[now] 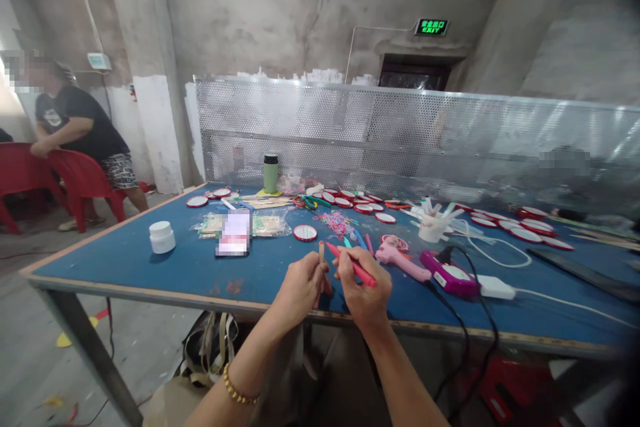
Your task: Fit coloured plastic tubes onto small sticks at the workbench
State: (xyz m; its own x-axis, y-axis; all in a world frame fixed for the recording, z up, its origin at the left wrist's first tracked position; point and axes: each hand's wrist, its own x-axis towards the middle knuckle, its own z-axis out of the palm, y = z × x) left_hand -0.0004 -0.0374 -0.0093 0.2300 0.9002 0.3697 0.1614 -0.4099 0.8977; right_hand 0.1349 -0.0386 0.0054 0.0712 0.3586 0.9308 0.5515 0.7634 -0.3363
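Near the front edge of the blue table, my left hand (299,288) is closed around a flat wooden stick (321,253) that stands upright, its top end reddish. My right hand (369,293) grips a red marker (364,274), its tip pointing left, close to the top of the stick; whether they touch I cannot tell. Just beyond my hands lies a round white disc with a red rim (305,233). A pink glue gun (404,263) rests to the right of my right hand.
On the left stand a white jar (163,239) and a phone (235,230) over bagged wooden sticks (270,225). Behind are a green bottle (271,175) and colourful small bands (336,223). Rightward, a cup of sticks (433,228) and a purple power strip (450,277) trail cables. A person (83,123) leans on red chairs.
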